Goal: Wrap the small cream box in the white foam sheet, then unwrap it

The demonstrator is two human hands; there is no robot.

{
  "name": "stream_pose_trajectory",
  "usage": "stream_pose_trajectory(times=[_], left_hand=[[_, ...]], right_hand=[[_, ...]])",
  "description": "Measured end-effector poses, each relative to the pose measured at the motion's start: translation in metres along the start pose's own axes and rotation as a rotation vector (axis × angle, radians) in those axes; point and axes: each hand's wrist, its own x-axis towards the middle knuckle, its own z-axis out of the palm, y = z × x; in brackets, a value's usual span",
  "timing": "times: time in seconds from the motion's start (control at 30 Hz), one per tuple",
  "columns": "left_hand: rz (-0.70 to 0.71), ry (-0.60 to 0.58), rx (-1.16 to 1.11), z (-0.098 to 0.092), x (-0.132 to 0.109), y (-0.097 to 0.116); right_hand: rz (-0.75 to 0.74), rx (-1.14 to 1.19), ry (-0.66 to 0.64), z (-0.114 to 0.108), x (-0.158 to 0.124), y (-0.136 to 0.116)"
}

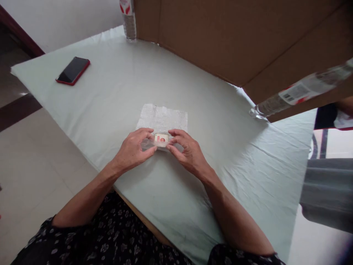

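A small pale box (161,138) with red print lies on a sheet of bubble wrap (165,117) spread over the table. The sheet's near edge is folded up over the lower part of the box. My left hand (138,145) pinches the folded wrap at the box's left end, thumb below and fingers above. At the right end, my right hand (185,147) does the same with thumb and fingertips. Both hands rest close to the table, with the box between them. The underside of the box is hidden.
A phone in a red case (73,70) lies at the table's far left. A large cardboard panel (209,40) stands across the back right, with one plastic bottle (129,25) at its left and another bottle (298,92) at its right. Pale green cloth (110,99) covers the table.
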Motion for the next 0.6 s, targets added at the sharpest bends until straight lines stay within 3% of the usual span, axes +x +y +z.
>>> stream_pose_trajectory(times=[0.23,0.6], left_hand=[[-0.133,0.014,-0.229,0.01,0.008,-0.002],[-0.201,0.043,-0.336,0.014,0.006,0.001]], right_hand=[[0.124,0.307,0.052,0.009,0.006,0.008],[0.194,0.334,0.129,0.016,0.001,0.001]])
